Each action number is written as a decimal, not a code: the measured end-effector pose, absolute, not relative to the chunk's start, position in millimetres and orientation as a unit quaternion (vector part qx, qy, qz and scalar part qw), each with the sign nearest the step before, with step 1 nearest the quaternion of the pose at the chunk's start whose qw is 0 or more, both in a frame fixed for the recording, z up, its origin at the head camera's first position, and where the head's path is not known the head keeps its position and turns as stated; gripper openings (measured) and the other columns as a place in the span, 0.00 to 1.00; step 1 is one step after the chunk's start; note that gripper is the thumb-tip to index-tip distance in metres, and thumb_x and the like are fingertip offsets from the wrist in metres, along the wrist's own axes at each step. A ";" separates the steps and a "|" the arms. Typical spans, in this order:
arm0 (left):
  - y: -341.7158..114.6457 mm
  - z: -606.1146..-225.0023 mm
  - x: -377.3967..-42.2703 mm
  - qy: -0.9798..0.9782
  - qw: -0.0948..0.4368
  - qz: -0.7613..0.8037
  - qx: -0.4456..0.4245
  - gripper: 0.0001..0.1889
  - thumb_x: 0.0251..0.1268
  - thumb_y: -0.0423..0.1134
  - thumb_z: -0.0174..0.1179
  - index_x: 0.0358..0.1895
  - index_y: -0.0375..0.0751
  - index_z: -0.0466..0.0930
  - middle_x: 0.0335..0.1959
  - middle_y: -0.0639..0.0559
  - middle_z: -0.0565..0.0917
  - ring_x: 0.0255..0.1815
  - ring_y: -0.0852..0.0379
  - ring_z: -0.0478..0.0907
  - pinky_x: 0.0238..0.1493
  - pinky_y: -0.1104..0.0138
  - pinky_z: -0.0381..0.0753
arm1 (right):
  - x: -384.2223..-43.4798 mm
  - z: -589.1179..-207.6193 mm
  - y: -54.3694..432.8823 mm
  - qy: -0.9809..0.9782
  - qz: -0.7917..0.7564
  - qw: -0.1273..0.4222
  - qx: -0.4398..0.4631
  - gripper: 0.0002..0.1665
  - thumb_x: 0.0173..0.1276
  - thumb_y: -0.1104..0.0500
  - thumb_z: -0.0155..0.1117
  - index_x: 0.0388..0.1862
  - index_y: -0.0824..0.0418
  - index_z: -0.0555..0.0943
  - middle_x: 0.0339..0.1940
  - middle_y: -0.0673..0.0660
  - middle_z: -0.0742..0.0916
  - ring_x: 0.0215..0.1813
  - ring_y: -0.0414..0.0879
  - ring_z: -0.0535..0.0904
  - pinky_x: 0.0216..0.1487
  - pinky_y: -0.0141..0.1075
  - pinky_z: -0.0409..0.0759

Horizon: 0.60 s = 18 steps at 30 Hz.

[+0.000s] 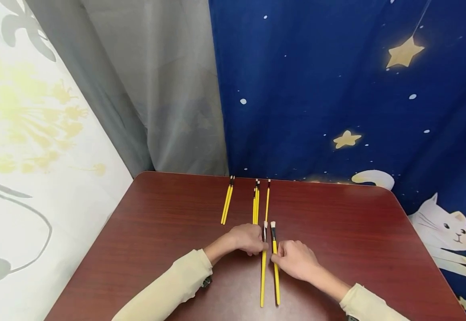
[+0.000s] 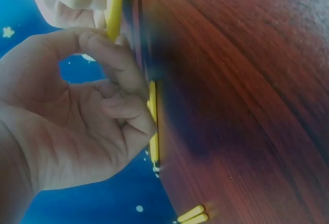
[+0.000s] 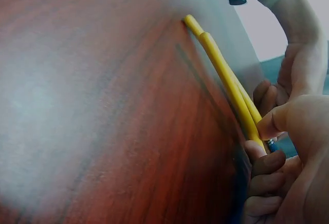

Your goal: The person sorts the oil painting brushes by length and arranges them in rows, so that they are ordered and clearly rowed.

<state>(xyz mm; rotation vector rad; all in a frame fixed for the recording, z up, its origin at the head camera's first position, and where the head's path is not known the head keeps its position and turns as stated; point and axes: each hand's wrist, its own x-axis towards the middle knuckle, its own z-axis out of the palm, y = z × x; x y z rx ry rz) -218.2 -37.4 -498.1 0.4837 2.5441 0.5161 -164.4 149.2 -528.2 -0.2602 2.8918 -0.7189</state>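
On the near side of the yellow paintbrush trio (image 1: 256, 207), L hand (image 1: 248, 239) pinches a white-tipped brush (image 1: 263, 278), R hand (image 1: 298, 259) a second brush (image 1: 276, 283) alongside. Left of trio: brush pair (image 1: 226, 203); right: lone brush (image 1: 267, 200). Prob. part done: 6 laid, 2 to go.

Table: dark reddish-brown top (image 1: 157, 223) with streaky wood grain, rounded far corners and a pale sheen towards the near middle.
Left pair: two thin yellow brushes (image 1: 228, 204) side by side, slanting slightly, bristles towards the far edge.
Middle bunch: three thin yellow brushes (image 1: 256, 205) close together, one tip sitting lower (their handle ends are hidden in the head view).
Lone brush: one slim yellow brush (image 1: 267, 200) just right of the bunch, bristles also far side.
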 end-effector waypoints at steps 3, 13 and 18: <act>-33.4 -500.5 -213.5 0.938 0.244 0.158 0.190 0.24 0.64 0.49 0.63 0.09 0.52 0.73 0.07 0.60 0.77 0.16 0.57 0.82 0.17 0.68 0.64 | -157.7 -527.9 149.0 0.965 -0.231 0.083 -0.091 0.19 0.62 0.47 0.73 0.17 0.46 0.74 0.15 0.44 0.76 0.21 0.41 0.71 0.23 0.38 0.65; -29.9 -497.6 -201.8 0.950 0.225 0.102 0.189 0.23 0.66 0.50 0.62 0.12 0.53 0.70 0.08 0.60 0.78 0.18 0.58 0.83 0.21 0.65 0.70 | -149.3 -530.2 145.3 0.961 -0.234 0.094 -0.113 0.18 0.59 0.46 0.73 0.16 0.44 0.75 0.15 0.42 0.76 0.20 0.39 0.71 0.22 0.37 0.66; -29.1 -494.9 -194.4 0.957 0.201 0.081 0.194 0.23 0.65 0.48 0.63 0.11 0.51 0.71 0.07 0.59 0.72 0.14 0.58 0.74 0.22 0.63 0.70 | -145.9 -531.4 146.7 0.962 -0.231 0.088 -0.118 0.18 0.59 0.46 0.73 0.15 0.44 0.75 0.13 0.41 0.76 0.19 0.40 0.70 0.21 0.37 0.66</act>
